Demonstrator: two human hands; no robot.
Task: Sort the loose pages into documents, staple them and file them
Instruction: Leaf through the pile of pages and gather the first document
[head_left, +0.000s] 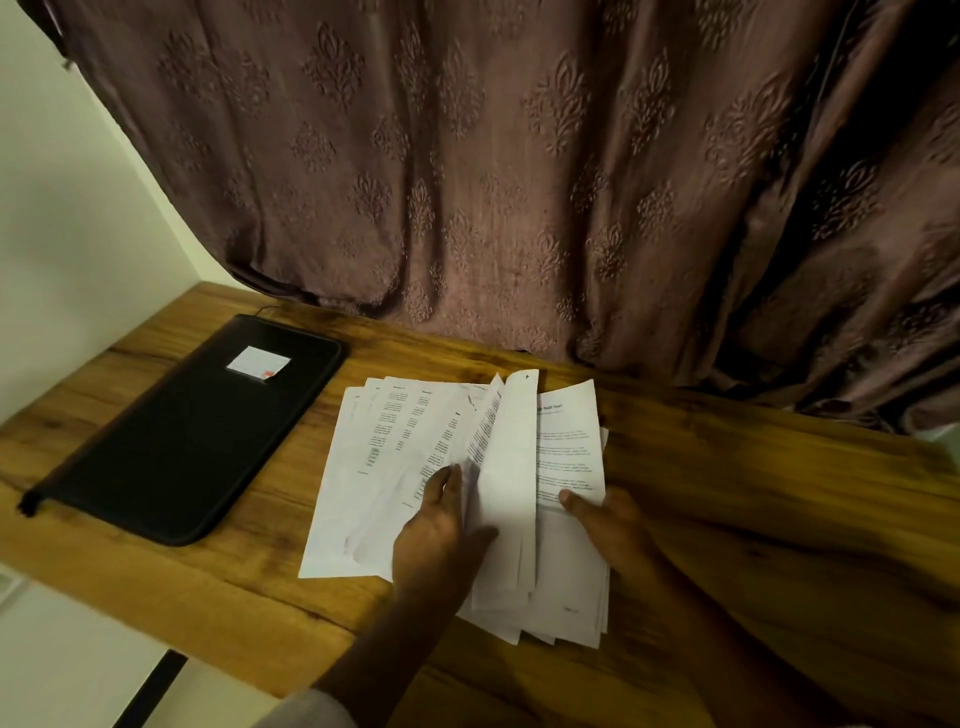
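Note:
A fanned stack of white printed pages (395, 431) lies in the middle of the wooden desk (753, 493). My left hand (439, 525) rests on the left part of the stack, and its thumb and fingers hold several pages (511, 467) lifted on edge. My right hand (608, 525) lies on the right part, thumb pressing a page with text (569, 441). A black zipped file folder (192, 431) with a white label lies flat to the left of the pages. No stapler is in view.
A brown patterned curtain (493, 182) hangs against the desk's back edge. A pale wall (67, 234) stands at the left. The desk's front edge (218, 639) runs diagonally at lower left, with floor below it.

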